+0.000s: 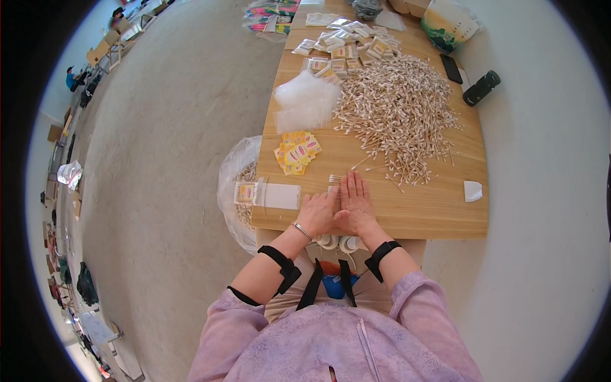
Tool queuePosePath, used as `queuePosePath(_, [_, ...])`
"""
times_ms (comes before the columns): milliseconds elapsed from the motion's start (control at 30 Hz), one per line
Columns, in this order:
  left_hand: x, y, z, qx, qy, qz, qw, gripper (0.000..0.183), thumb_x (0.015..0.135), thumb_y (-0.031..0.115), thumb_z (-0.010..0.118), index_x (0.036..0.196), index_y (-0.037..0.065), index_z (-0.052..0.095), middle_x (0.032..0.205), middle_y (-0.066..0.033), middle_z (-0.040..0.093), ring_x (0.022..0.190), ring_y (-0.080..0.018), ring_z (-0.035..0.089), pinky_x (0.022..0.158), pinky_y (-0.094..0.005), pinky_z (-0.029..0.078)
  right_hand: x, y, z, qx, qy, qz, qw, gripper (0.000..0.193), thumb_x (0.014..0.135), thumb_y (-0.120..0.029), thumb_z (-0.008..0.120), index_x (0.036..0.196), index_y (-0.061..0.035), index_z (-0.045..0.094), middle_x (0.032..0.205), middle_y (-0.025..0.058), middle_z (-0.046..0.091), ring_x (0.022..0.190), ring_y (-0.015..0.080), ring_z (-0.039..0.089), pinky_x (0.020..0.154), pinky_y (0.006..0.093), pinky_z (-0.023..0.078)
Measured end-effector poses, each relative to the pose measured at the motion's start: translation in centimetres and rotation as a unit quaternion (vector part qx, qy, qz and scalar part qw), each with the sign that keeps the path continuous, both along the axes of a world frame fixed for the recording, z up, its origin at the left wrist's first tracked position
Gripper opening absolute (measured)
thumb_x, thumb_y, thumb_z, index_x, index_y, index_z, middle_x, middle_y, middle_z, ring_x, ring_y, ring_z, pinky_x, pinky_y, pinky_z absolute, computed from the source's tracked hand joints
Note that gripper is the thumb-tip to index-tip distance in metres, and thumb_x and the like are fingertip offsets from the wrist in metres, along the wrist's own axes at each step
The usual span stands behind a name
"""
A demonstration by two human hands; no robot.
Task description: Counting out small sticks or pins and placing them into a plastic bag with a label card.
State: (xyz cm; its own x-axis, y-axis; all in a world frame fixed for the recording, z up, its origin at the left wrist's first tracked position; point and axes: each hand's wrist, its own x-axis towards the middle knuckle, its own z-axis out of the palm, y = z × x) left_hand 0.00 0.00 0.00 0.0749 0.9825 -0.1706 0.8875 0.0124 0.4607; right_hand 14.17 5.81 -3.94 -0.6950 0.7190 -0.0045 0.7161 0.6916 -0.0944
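Note:
A small row of cotton swabs [335,179] lies on the wooden table near its front edge, between my two hands. My left hand [316,213] has its fingers bent and closed against these swabs. Flat beside them, my right hand [358,205] has its fingers stretched forward and holds nothing; its edge borders the swabs. Just left of my left hand is a white card or block [282,196]. Beyond it, at the table's left edge, sits a clear packet of swabs [245,193] with a yellow label. My palms hide part of the swabs between them.
A large heap of loose swabs [401,105] covers the right middle of the table [407,216]. Yellow cards [298,153], clear plastic bags [307,99] and filled packets [347,51] lie to its left and behind. A black bottle [482,88] and phone [451,68] are by the wall.

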Motion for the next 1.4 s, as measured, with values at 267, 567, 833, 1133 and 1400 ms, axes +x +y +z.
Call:
queuePosePath(267, [0.0, 0.9, 0.4, -0.037, -0.022, 0.035, 0.998, 0.061, 0.092, 0.035, 0.047, 0.141, 0.005, 0.026, 0.087, -0.0202, 0.066, 0.083, -0.0379, 0.062, 0.072, -0.0499, 0.04, 0.1, -0.2, -0.1, 0.019, 0.034, 0.004, 0.999, 0.103, 0.07, -0.053, 0.06, 0.143, 0.0061, 0.017, 0.15, 0.0253, 0.012, 0.142, 0.0367, 0.006, 0.115, 0.0459, 0.004])
queuePosePath(567, [0.0, 1.1, -0.4, -0.024, -0.02, 0.034, 0.999, 0.06, 0.09, 0.027, 0.049, 0.14, 0.006, 0.025, 0.087, -0.0206, 0.066, 0.083, -0.0369, 0.063, 0.072, -0.0481, 0.043, 0.2, -0.1, 0.4, 0.0, 0.031, 0.005, 0.999, 0.108, 0.067, -0.056, 0.062, 0.142, 0.0072, 0.018, 0.15, 0.0262, 0.013, 0.141, 0.0374, 0.008, 0.115, 0.0459, 0.005])
queuePosePath(833, [-0.3, 1.2, -0.9, -0.025, -0.002, 0.024, 0.999, 0.063, 0.084, 0.026, 0.058, 0.137, 0.006, 0.029, 0.087, -0.019, 0.066, 0.083, -0.0355, 0.064, 0.069, -0.048, 0.046, 0.0, -0.2, 1.5, -0.031, 0.04, 0.004, 0.999, 0.107, 0.068, -0.056, 0.062, 0.142, 0.008, 0.018, 0.149, 0.0263, 0.013, 0.141, 0.0372, 0.008, 0.115, 0.0457, 0.006])
queuePosePath(1133, [-1.3, 5.0, 1.0, 0.052, -0.061, 0.135, 0.988, 0.031, 0.081, 0.016, 0.063, 0.109, 0.008, 0.053, 0.084, -0.0179, 0.063, 0.082, -0.0336, 0.062, 0.072, -0.0422, 0.048, -0.1, -0.3, 2.7, -0.085, 0.041, -0.019, 0.995, 0.112, 0.072, -0.07, 0.053, 0.142, 0.0076, 0.015, 0.151, 0.0257, 0.009, 0.142, 0.0349, 0.003, 0.115, 0.0447, 0.003])
queuePosePath(1400, [-2.0, 6.1, -4.0, 0.14, -0.214, 0.175, 0.951, 0.016, 0.085, 0.007, 0.059, 0.101, 0.003, 0.059, 0.09, -0.0123, 0.06, 0.083, -0.0243, 0.061, 0.072, -0.0352, 0.048, 0.0, -0.8, 2.0, -0.083, 0.073, -0.022, 0.994, 0.113, 0.071, -0.07, 0.056, 0.142, 0.0079, 0.015, 0.151, 0.0255, 0.009, 0.142, 0.0348, 0.002, 0.115, 0.0455, 0.001])
